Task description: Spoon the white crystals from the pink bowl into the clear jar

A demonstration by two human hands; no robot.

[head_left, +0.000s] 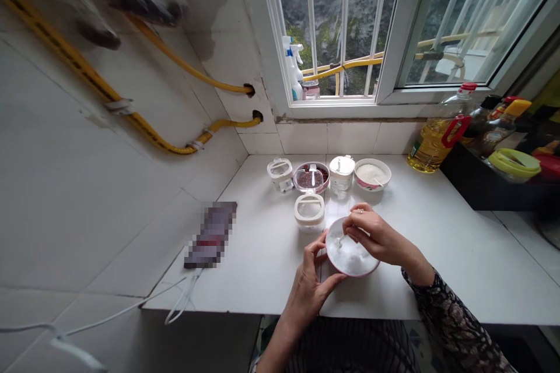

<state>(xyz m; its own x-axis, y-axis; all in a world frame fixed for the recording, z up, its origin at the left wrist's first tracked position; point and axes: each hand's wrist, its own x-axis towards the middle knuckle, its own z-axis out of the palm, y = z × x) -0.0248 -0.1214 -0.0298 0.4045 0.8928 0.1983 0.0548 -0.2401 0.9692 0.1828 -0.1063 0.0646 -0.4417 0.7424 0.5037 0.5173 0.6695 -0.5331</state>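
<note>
My left hand (311, 291) grips the edge of a pink-rimmed white bowl (350, 256) holding a white powder or granules. My right hand (371, 234) is above the bowl, with its fingers pinched on a small white spoon (342, 240) that dips into the contents. Behind the bowl, a white-lidded clear container (309, 211) stands close to my hands. A glass bowl of dark red food (311, 178), a white-lidded jar (342, 172) and a white bowl of pale powder (373, 173) stand in a row farther back.
A small lidded container (280, 175) ends the row at the wall. The white counter (437, 268) has a blurred phone (210, 234) with a white cable at its left edge. A bottle of yellow oil (433, 143) and other bottles stand back right, under a window. Yellow pipes (87, 70) run along the tiled wall.
</note>
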